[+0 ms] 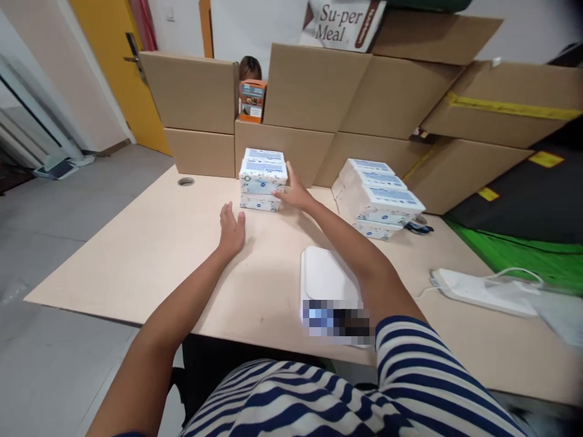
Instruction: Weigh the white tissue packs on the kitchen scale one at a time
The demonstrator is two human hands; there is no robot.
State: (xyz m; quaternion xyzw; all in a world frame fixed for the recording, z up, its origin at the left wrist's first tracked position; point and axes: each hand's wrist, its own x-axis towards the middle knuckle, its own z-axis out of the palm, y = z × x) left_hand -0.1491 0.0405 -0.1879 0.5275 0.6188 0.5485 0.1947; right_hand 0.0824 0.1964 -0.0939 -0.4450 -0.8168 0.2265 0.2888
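A small stack of white tissue packs (262,178) stands on the pale wooden table (136,255) near its far edge. My right hand (294,191) reaches out and rests against the stack's right side, fingers stretched flat. My left hand (231,229) hovers open above the table, a little in front of and left of the stack, touching nothing. A second, larger pile of tissue packs (376,198) lies to the right of my right arm. A white flat scale (326,285) sits under my right forearm near the front edge.
Cardboard boxes (314,91) form a wall behind the table, with an orange carton (252,100) in a gap and another person's head behind it. A white power strip (483,291) lies at the right. A yellow door (116,67) stands at the back left.
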